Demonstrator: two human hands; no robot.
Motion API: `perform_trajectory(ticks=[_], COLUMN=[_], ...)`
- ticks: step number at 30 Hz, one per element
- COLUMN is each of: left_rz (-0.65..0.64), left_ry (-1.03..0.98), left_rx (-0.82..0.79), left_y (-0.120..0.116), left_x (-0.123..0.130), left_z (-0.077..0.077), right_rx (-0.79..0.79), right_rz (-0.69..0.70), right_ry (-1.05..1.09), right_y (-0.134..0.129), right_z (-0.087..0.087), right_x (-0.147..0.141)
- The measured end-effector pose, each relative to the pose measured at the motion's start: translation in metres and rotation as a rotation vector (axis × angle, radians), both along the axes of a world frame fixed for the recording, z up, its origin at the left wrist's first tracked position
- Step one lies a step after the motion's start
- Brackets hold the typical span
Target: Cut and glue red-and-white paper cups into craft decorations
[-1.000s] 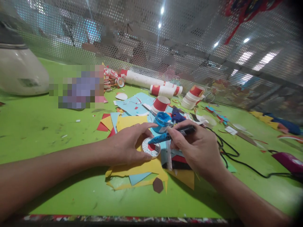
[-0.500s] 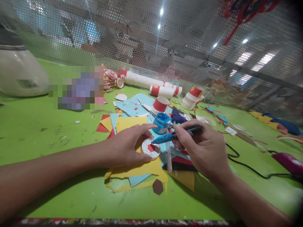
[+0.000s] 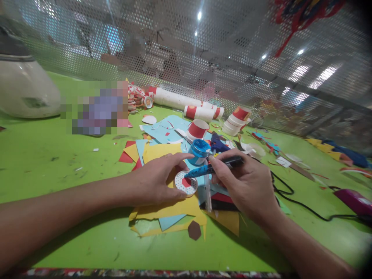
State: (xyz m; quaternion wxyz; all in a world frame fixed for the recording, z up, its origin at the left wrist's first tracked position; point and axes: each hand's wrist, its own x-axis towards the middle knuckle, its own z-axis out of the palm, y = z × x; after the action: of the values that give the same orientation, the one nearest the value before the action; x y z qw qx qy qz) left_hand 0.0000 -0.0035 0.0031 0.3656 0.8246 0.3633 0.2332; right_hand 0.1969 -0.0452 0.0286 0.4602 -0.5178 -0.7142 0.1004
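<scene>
"Starting nearest you, what did your left hand (image 3: 159, 176) have?"

"Past the brown hexagon (image 3: 194, 230), the white dotted disc (image 3: 186, 185) lay face up over yellow paper (image 3: 177, 207). Your hand arched half open around it, its rim held between thumb and finger. The disc looked light and stiff—the rim was your safest hold—and, being round, had no long axis."

"And your right hand (image 3: 247, 180)?"

"Its fingers were closed around the blue-and-black marker (image 3: 198, 171), probably rigid, light and best pinched mid-barrel. Its long axis ran leftward and slightly down, tip pointing at the disc; you couldn't tell whether it touched. Beyond stood the open blue paint jar (image 3: 200, 153), then a red-and-white cup (image 3: 197, 130)."
</scene>
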Motion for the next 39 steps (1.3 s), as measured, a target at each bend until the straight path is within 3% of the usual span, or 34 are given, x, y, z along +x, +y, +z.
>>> perform_trajectory(ticks=[15, 25, 31, 39], left_rz=[-0.007, -0.02, -0.015, 0.03], left_ry=[0.038, 0.062, 0.058, 0.026], left_rx=[-0.013, -0.058, -0.034, -0.015], left_y=[0.0, 0.001, 0.001, 0.0], left_x=[0.0, 0.0, -0.002, 0.0], left_z=[0.004, 0.006, 0.005, 0.001], right_rx=[-0.166, -0.095, 0.067, 0.066], right_rz=[-0.08, -0.046, -0.135, -0.091], right_ry=[0.112, 0.109, 0.279, 0.412], right_y=[0.001, 0.0, -0.004, 0.004], right_z=[0.002, 0.0, 0.015, 0.013], right_x=[-0.004, -0.005, -0.001, 0.01])
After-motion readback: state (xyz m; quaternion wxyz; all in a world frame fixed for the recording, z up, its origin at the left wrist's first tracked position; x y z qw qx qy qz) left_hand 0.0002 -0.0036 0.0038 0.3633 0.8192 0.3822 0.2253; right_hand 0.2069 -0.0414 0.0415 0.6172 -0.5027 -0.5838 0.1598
